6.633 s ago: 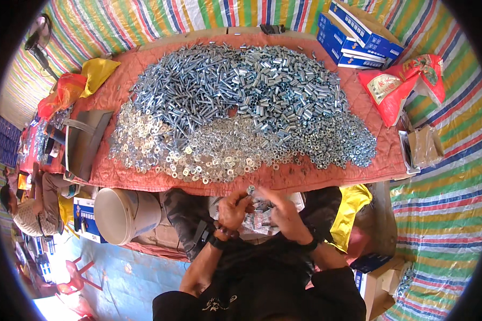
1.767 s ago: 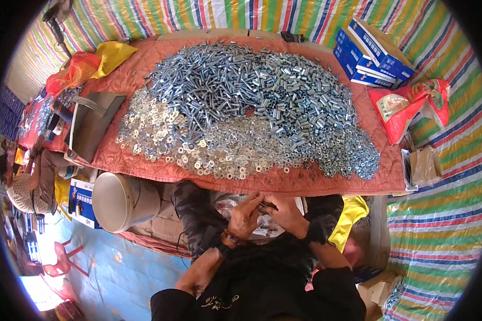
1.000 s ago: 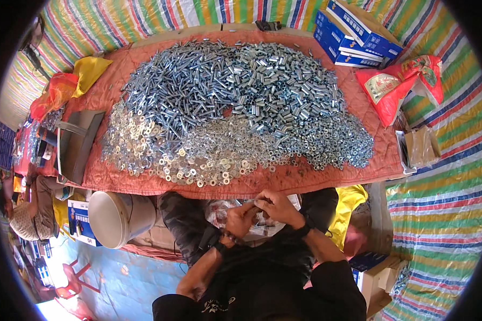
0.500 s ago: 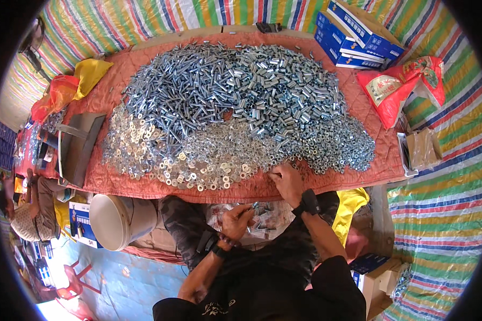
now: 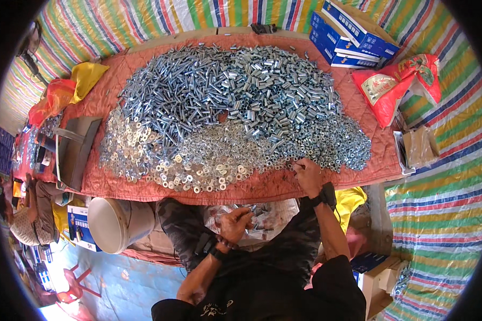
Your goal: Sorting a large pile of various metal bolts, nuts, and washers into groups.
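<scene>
My right hand (image 5: 307, 177) reaches over the table's front edge to the near rim of a heap of small metal nuts (image 5: 344, 143). Its fingertips are pinched together, and whatever they hold is too small to make out. Lower down, my left hand (image 5: 234, 224) is closed with bent fingers above a clear plastic bag (image 5: 277, 216) of metal parts between my knees. What the left fingers hold is hidden. Beside the nuts spread flat washers (image 5: 190, 174) and finer rings (image 5: 219, 143). Behind them rise piles of thin metal rods (image 5: 171, 88) and short metal sleeves (image 5: 289, 88).
A red quilted cloth (image 5: 118, 184) covers the table. Blue cartons (image 5: 353, 40) and a red sack (image 5: 385, 85) occupy the right back. A metal scoop-like tray (image 5: 77, 152) lies left, above a white bucket (image 5: 110, 224). Another person (image 5: 35, 214) sits at far left.
My right hand has shifted right along the front rim of the nuts. My left hand stays low over the plastic bag, its fingers still bent. The view has moved slightly.
</scene>
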